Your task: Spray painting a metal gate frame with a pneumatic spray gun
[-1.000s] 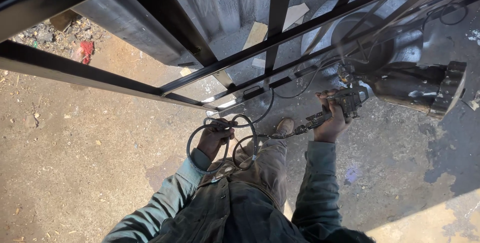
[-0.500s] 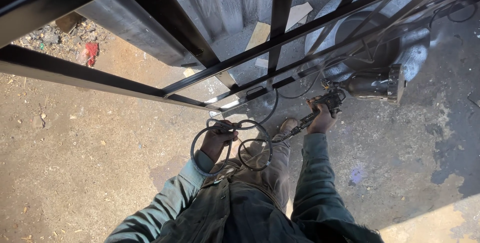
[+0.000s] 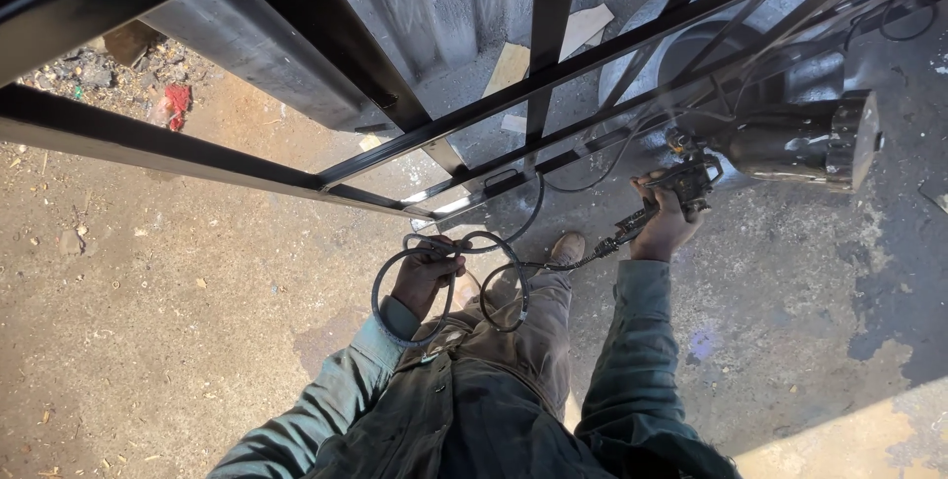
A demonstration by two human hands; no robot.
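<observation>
My right hand (image 3: 664, 227) grips the spray gun (image 3: 686, 181) beside the black frame (image 3: 553, 74); my left hand (image 3: 425, 277) clutches the coiled hose (image 3: 449, 286).

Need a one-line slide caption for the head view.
Right hand aims spray gun at black metal frame; left hand holds looped hose.

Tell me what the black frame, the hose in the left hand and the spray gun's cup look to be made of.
Black frame: square metal tubing, probably steel, with glossy black paint that catches highlights.
Hose: flexible black rubber or plastic, coiled in loops in the left hand.
Cup: looks like dull grey metal coated in overspray, on the spray gun held in the right hand.
</observation>
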